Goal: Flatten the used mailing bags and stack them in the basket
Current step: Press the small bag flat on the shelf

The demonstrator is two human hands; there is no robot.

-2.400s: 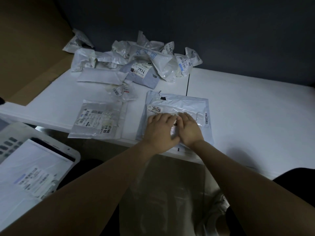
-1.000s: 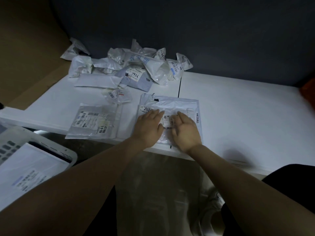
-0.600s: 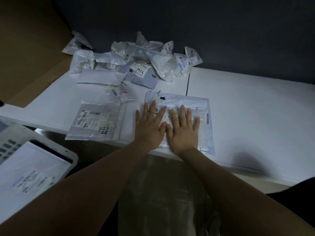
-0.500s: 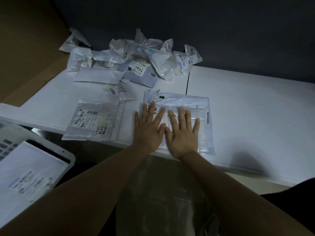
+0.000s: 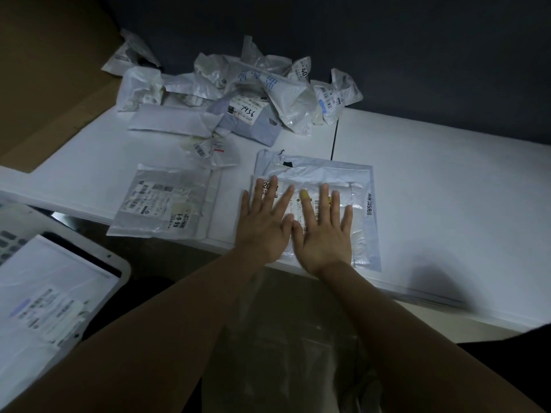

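Nearest, down at the left, a white basket [image 5: 123, 271] is sitting below the surface's front edge, holding a flat labelled bag [image 5: 44, 293]. Both arms are reaching forward. The left hand [image 5: 264, 231] and right hand [image 5: 323, 238] are lying side by side, fingers straight and spread wide, pressing palms-down on a grey mailing bag [image 5: 328, 171] at the front edge of the white surface [image 5: 447, 189]. Just left of it, another flattened bag [image 5: 161, 204] is lying. Farther back, a heap of crumpled bags [image 5: 256, 93] is sitting by the dark wall.
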